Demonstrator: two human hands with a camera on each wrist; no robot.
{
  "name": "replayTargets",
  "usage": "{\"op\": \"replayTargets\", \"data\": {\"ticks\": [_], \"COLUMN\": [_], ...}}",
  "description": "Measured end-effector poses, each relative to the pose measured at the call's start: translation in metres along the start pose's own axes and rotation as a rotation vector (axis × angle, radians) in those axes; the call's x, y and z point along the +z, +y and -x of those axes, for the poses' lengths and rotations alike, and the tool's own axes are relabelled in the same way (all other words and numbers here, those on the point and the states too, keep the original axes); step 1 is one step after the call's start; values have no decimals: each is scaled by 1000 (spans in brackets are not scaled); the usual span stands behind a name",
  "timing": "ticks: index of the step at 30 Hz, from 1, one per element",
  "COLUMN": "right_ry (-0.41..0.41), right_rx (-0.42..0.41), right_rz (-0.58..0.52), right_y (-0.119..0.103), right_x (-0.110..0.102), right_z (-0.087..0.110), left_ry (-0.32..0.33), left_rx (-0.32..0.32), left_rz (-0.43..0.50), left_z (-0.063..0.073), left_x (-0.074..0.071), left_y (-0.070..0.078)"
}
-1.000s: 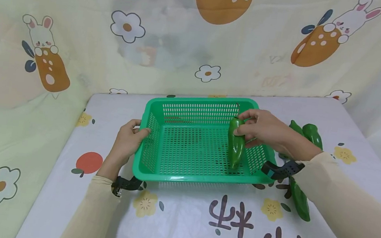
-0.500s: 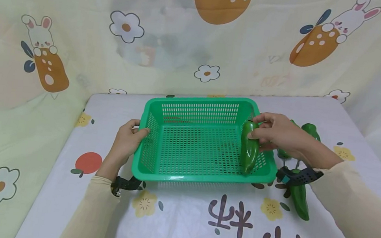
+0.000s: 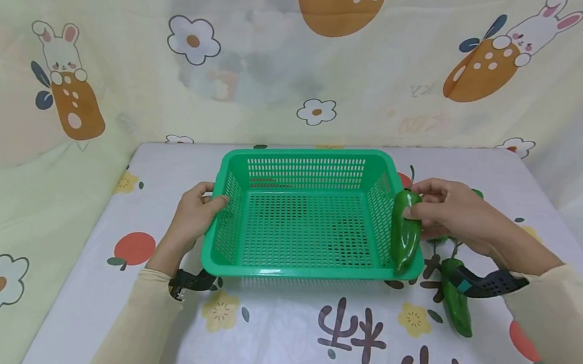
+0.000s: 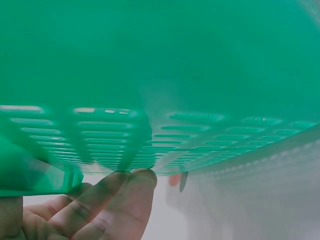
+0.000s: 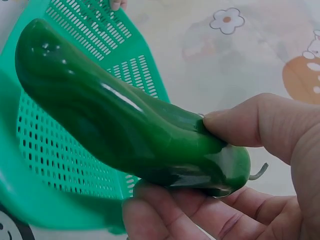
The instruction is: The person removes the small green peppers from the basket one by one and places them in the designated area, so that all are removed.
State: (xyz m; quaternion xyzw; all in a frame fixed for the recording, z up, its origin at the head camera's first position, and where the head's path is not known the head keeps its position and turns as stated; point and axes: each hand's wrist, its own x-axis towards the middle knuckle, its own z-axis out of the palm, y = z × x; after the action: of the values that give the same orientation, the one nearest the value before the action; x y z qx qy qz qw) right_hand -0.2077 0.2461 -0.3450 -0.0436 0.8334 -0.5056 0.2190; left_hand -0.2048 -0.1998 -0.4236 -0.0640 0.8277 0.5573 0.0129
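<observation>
A green plastic basket (image 3: 313, 227) with slotted walls stands on the table, nothing lying inside it. My left hand (image 3: 193, 212) grips its left rim, thumb over the top and fingers against the outer wall, as the left wrist view also shows. Between thumb and fingers, my right hand (image 3: 446, 213) holds a glossy green pepper (image 3: 404, 232) near its stem end. That pepper hangs tip down over the basket's right rim; whether it touches the rim I cannot tell. In the right wrist view the pepper (image 5: 115, 115) crosses in front of the basket.
Another green pepper (image 3: 456, 299) lies on the table right of the basket, partly under the right wrist strap. More green peppers (image 3: 478, 193) lie behind the right hand, mostly hidden. A patterned cloth (image 3: 272, 337) covers the table, and a printed curtain (image 3: 261, 69) hangs behind.
My right hand has moved the pepper to the right, from above the basket's inside to its right rim. The left hand and the basket stay where they were.
</observation>
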Motion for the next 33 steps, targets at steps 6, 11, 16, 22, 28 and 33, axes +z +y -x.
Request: {"op": "replayTargets", "data": {"ticks": [6,11,16,22,28,33], "right_ry": [4,23,46,55,36,32], "right_rx": [-13,-8,1,29,45,72], "right_rz": [9,-3,14,18,30,36], "right_y": [9,17,28,41,55,70], "right_x": [-10,-20,-28,-36,-42,-47], "right_z": [10,20,28,35,40,44], "left_ry": [1,2,-6,-10,-13,-12], "left_rx": [-7,-8,-9,-16,-13,-10], "left_rz": [-1,-1,3,14,6,-3], "left_z": [-1,-2,-1,-1,-1,0], "left_x": [0,1,0,0,1,1], "left_y": [1,1,0,-1,-2,-2]}}
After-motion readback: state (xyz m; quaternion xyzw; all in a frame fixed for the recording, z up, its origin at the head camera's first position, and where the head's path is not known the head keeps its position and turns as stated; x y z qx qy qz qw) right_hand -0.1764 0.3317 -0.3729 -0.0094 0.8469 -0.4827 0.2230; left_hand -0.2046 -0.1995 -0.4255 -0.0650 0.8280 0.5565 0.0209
